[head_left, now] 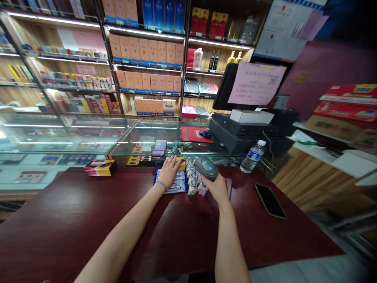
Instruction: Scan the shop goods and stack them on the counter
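Note:
My right hand (217, 188) is wrapped round the grip of a dark grey barcode scanner (206, 167) with a blue light on its top. Below the scanner, rows of small clear-wrapped items with pale and red parts (192, 186) stand on the table. Fingers stretched out, my left hand (169, 173) lies over blue and white packets (178, 186), a band round its wrist. Its fingertips reach a yellow packet (182, 163) behind them. Whether the palm presses on the packets I cannot tell.
On the dark red table (97, 220) are a stack of yellow and red packs (100, 168), a water bottle (252, 157) and a phone (271, 201). Behind stand a glass counter (141, 133), a mouse (205, 134) and a monitor (225, 88).

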